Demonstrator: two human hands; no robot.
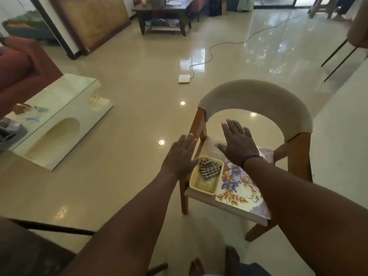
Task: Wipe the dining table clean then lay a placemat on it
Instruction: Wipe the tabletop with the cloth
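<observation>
I see both hands held out flat above a chair, fingers straight and together, palms down, gripping nothing. The left hand point(180, 156) hovers over the chair's left edge, beside the wooden post. The right hand point(238, 144) hovers over the middle of the seat, with a dark band round its wrist.

Under them stands a wooden-legged chair with a curved beige padded backrest point(256, 98). On its seat lies a small pale-yellow woven plastic tray point(205, 187), and in the tray's far end sits a crumpled checked black-and-white cloth point(209, 169). Just beside the tray, to its right, lies a glossy cream placemat printed with blue and purple flowers and brown leaves point(242, 191); its near corner hangs past the seat edge. Whether tray and placemat touch I cannot tell.

Around the chair spreads a shiny beige tiled floor point(129, 96). On it rests a small white box point(184, 78) with a grey cable running away. To the left stands a low cream surface with an arched base point(59, 116); further off, a dark wooden surface with a lower shelf point(163, 10).
</observation>
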